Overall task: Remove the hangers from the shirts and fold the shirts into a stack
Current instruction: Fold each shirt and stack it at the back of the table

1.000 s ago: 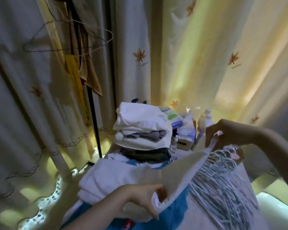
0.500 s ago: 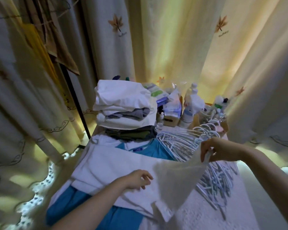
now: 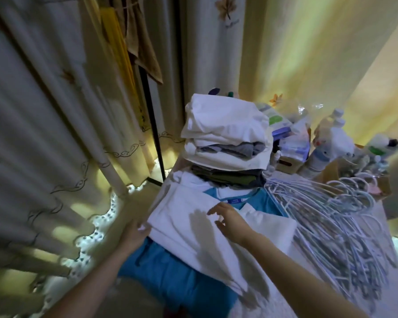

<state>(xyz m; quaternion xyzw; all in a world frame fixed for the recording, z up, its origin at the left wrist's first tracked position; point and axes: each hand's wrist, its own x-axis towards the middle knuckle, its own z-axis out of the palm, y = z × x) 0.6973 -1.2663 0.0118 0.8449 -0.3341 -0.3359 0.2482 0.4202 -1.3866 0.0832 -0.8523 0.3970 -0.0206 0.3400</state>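
Note:
A white shirt [image 3: 186, 214] lies folded lengthwise on a blue shirt [image 3: 170, 276] on the table. My left hand [image 3: 133, 235] touches the white shirt's left edge, its fingertips at the hem. My right hand [image 3: 230, 220] hovers over the middle of the white shirt with its fingers spread and relaxed, holding nothing. Behind them rises a stack of folded shirts [image 3: 225, 134], white on top with grey and dark green layers below. A pile of white wire hangers [image 3: 326, 226] lies to the right.
Bottles and small boxes [image 3: 322, 143] crowd the far right of the table. Curtains [image 3: 44, 111] hang close on the left and behind. A black rack pole [image 3: 152, 125] with yellow and brown cloths stands at the left rear. The table edge runs along the left side.
My right hand let go of the lifted white flap, which now lies flat. That hand moved left over the shirt. My left hand slid to the shirt's left edge.

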